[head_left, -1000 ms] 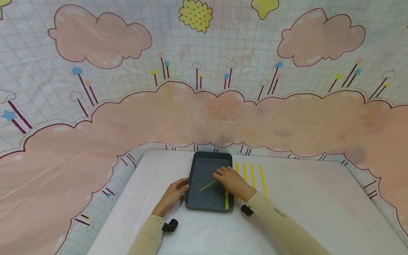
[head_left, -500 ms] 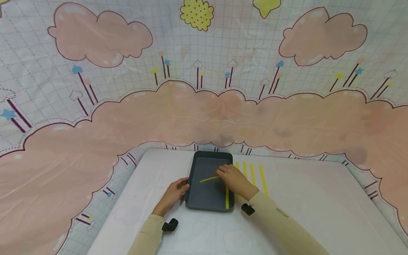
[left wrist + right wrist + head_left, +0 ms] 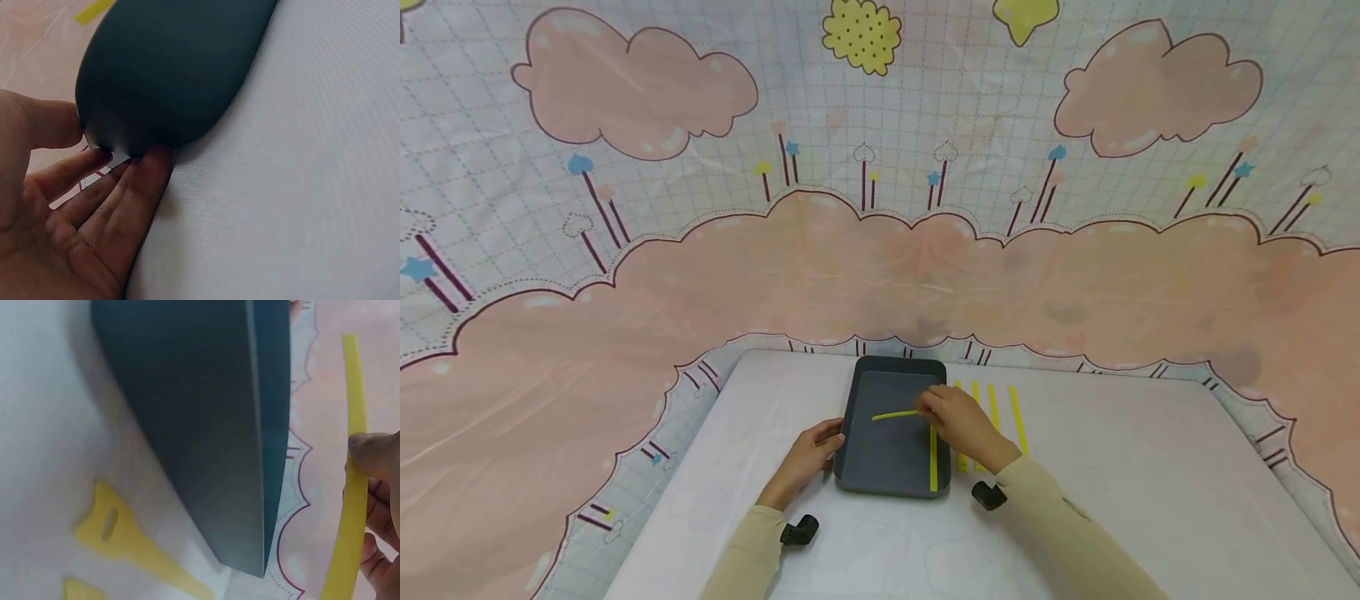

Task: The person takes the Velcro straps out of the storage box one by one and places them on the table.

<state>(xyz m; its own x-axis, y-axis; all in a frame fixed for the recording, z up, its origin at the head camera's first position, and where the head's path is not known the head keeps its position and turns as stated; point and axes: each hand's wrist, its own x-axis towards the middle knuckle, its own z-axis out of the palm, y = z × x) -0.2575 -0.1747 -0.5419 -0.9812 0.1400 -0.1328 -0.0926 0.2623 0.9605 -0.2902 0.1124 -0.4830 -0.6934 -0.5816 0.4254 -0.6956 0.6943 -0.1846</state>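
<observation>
A dark grey rectangular tray (image 3: 880,477) lies on the white table. My left hand (image 3: 805,458) holds its left side; in the left wrist view the thumb is at the rim and the fingers (image 3: 150,169) touch the outer wall. My right hand (image 3: 958,421) pinches a thin yellow strip (image 3: 895,414) above the tray, its free end pointing left. In the right wrist view this strip (image 3: 354,506) bends slightly between thumb and fingers. Another yellow strip (image 3: 934,467) lies lengthwise along the tray's right side, partly hidden by the right hand.
Several yellow strips (image 3: 1018,421) lie roughly side by side on the table (image 3: 1120,500), right of the tray. One strip (image 3: 112,525) shows a wide end with a slot. A printed cloth backdrop (image 3: 880,283) rises behind the table.
My right hand has drawn slightly rightward, and the held strip has swung from a slant to nearly level across the tray. The left hand and tray have stayed in place.
</observation>
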